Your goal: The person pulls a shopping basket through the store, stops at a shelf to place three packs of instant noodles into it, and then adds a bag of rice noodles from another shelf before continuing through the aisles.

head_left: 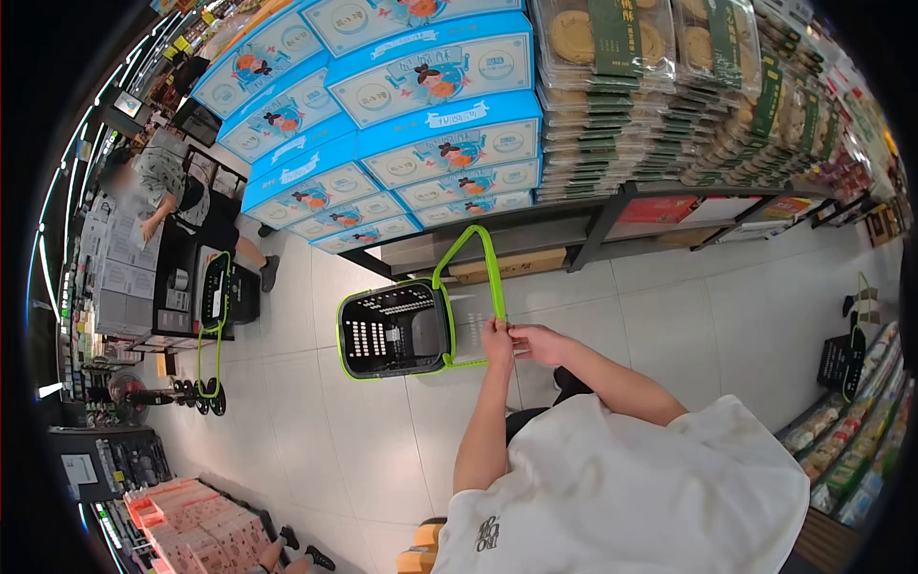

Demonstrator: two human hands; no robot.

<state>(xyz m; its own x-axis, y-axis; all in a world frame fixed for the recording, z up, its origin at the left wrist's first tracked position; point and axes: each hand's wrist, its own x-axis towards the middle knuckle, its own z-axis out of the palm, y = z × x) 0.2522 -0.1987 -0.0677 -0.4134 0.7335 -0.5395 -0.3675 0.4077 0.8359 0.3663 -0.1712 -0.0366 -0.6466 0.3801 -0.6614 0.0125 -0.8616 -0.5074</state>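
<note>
A black shopping basket (396,330) with a lime-green rim stands on the floor ahead of me, its wheeled-basket-style green handle (492,273) pulled out toward me. My left hand (497,342) is closed around the near end of that handle. Beside it, my right hand (541,345) comes in from the right, its fingertips pinched together and meeting the left hand's fingers. What lies between the right fingertips is hidden. Inside the basket, a greyish shape shows against the dark inner wall.
Blue gift boxes (445,81) and clear packs of round biscuits (612,43) are stacked on a low dark shelf ahead. Another green-handled basket (218,287) stands at left near a person (172,187). Pink boxes (196,526) sit lower left; a third basket (840,364) is at right.
</note>
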